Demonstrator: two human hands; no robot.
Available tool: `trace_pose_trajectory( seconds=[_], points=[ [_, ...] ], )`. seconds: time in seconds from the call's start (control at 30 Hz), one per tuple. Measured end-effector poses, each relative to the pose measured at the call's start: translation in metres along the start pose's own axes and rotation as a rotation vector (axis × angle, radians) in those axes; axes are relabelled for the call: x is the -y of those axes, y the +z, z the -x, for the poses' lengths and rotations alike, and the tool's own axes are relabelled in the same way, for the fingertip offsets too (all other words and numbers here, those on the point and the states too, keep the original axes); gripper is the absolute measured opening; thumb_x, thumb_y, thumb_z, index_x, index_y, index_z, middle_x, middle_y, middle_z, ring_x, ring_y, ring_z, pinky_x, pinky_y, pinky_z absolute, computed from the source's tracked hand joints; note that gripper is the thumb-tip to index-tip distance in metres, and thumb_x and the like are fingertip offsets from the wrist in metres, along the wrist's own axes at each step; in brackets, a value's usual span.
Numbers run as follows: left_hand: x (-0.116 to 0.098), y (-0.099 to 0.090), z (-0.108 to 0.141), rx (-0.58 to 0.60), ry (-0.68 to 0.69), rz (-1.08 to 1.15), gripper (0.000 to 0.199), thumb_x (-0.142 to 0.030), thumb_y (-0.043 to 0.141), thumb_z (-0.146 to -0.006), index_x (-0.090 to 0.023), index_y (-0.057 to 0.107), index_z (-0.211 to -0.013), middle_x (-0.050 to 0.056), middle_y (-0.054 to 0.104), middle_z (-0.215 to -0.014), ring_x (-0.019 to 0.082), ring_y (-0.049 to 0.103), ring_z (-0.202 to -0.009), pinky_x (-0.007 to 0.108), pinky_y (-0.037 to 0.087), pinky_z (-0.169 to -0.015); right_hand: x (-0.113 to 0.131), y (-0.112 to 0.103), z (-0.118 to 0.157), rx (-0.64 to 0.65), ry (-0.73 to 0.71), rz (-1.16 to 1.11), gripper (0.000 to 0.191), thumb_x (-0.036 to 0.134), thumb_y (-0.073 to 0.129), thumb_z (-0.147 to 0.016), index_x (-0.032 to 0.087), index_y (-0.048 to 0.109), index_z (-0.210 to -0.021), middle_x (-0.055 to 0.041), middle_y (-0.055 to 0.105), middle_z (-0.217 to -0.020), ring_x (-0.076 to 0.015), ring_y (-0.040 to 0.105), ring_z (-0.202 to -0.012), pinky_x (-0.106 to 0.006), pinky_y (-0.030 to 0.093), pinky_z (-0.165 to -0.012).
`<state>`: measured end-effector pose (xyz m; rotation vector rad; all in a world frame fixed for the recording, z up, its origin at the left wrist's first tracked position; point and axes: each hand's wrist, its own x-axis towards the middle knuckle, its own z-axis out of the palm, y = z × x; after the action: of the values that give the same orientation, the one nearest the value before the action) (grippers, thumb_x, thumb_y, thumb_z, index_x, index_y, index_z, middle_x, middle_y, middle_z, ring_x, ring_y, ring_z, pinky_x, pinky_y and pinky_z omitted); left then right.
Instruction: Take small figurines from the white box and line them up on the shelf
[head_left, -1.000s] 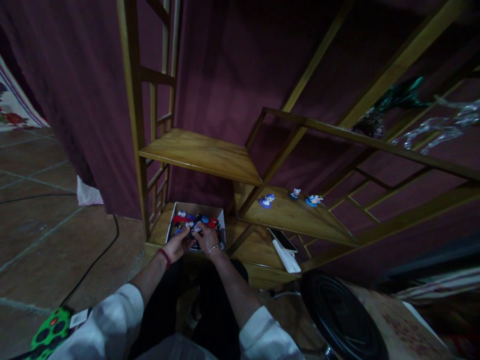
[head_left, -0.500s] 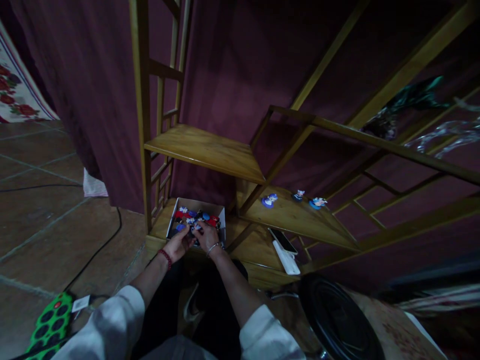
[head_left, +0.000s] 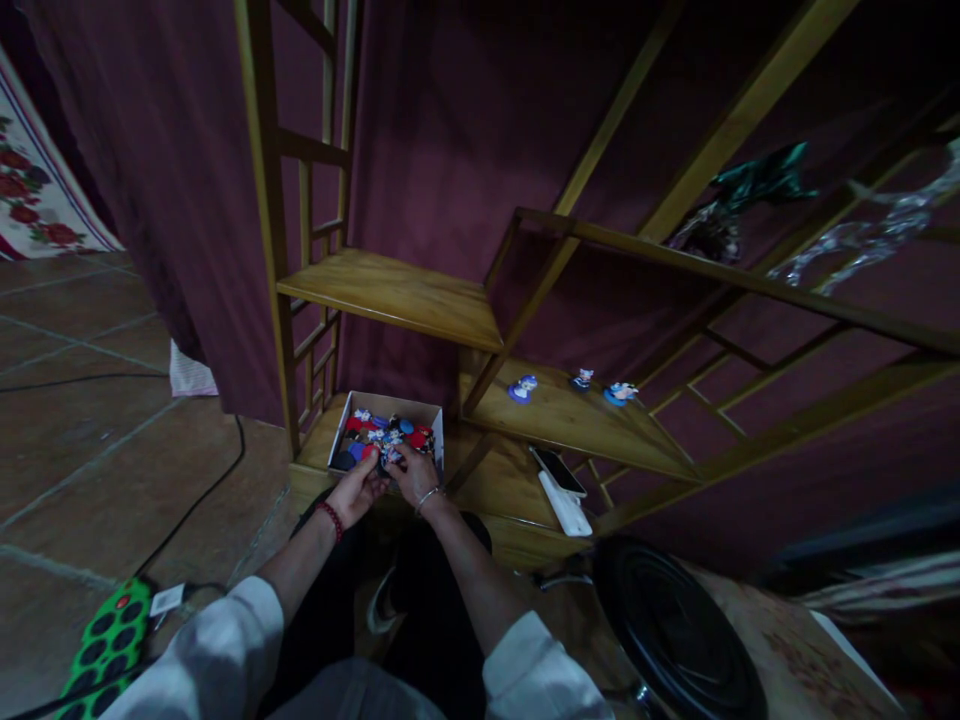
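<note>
A white box (head_left: 441, 440) of several small figurines (head_left: 379, 430) on coloured bases sits on the low wooden shelf. Over its near edge, my left hand (head_left: 360, 493) and my right hand (head_left: 414, 474) come together around one small figurine (head_left: 390, 456) with blue and white parts. The fingers of both hands are closed on it, and they hide much of its shape. A red bead bracelet circles my left wrist; a silver bangle is on the right one.
To the right, three figurines (head_left: 523, 388) stand on a raised shelf (head_left: 510, 415). Below them lie a dark phone (head_left: 558, 470) and a white object (head_left: 565, 505). A black round stool (head_left: 679, 630) is at lower right, a green power strip (head_left: 109, 640) at lower left.
My view has shifted slightly, so the shelf appears further left. My hands sit a little nearer the box's front edge, uncovering more figurines. Both still hold the small figurine.
</note>
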<state>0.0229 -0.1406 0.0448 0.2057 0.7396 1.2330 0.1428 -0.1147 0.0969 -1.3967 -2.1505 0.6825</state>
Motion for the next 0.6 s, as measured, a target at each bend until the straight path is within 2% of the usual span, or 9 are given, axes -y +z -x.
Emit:
trace_pose_trajectory(
  seconds=[0.6],
  points=[
    [0.004, 0.034, 0.022, -0.091, 0.048, 0.101, 0.012, -0.027, 0.058, -0.075, -0.016, 0.055, -0.079, 0.001, 0.061, -0.062, 0.01, 0.057, -0.054, 0.021, 0.046, -0.055, -0.003, -0.019, 0.007, -0.033, -0.06, -0.085, 0.03, 0.02, 0.058, -0.071, 0.022, 0.06, -0.1, -0.0008, 0.066, -0.083, -0.012, 0.061, -0.07, -0.022, 0.047, -0.067]
  ],
)
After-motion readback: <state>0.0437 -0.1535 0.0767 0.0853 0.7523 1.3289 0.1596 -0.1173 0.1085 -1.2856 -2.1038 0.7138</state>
